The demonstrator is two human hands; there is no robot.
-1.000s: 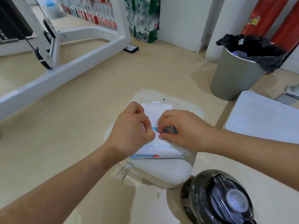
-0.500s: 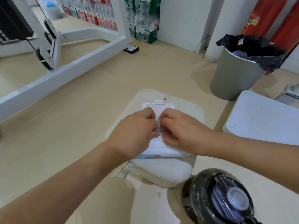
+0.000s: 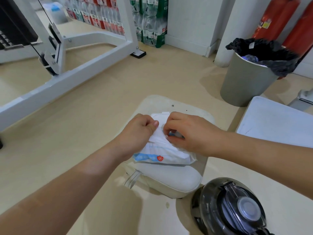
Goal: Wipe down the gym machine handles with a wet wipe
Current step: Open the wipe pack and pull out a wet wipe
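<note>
Hands, left (image 3: 139,133) and right (image 3: 190,133), pinch wipe (image 3: 158,135)

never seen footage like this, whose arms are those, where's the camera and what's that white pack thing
No robot here: the camera is worn on a person's head and looks down at their own two bare arms. The left hand pinches a white wet wipe coming out of the wipe pack. The right hand has its fingers curled at the pack's opening. The pack lies on a pale padded seat. Nearby are a white gym machine frame, a grey bin and a dark bottle lid.
</note>
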